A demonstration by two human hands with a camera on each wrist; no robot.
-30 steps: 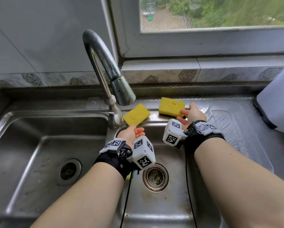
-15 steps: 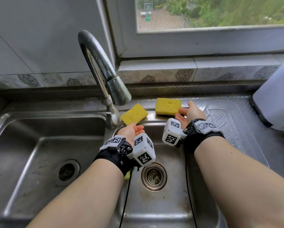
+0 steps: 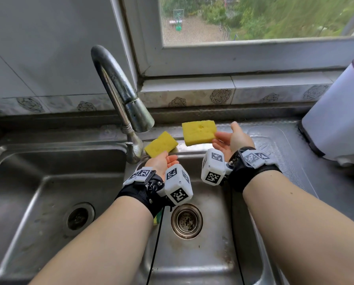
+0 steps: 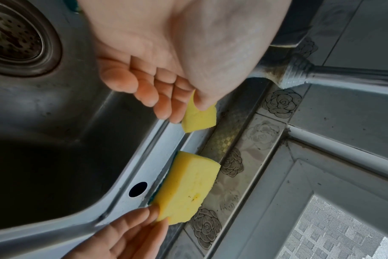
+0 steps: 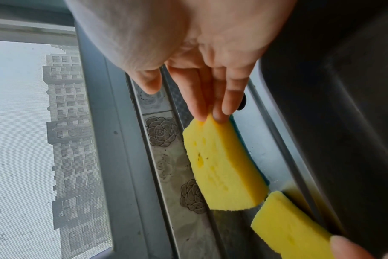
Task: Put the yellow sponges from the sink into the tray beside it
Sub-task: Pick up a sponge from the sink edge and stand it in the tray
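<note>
Yellow sponges, two, up at the back rim of the sink (image 3: 213,254), none yet in the clear tray (image 3: 285,171) at its right. Left sponge (image 3: 161,144) pinched at its near corner between thumb and fingers (image 4: 166,105) of the left hand (image 3: 161,163), close beside the faucet (image 3: 118,89). Right sponge (image 3: 198,132) caught only at one end by two fingers (image 5: 199,98) of the right hand (image 3: 231,142), thumb standing apart.

Likely trouble: so thin a hold on a soft, possibly wet sponge could let it slip back into the basin. Could also knock the left sponge against the faucet base on lifting, or crowd both hands on the way across to the tray.

Against half a second ago: right sponge then flat on the rim, now raised and tilted. Left sponge much as it was.
</note>
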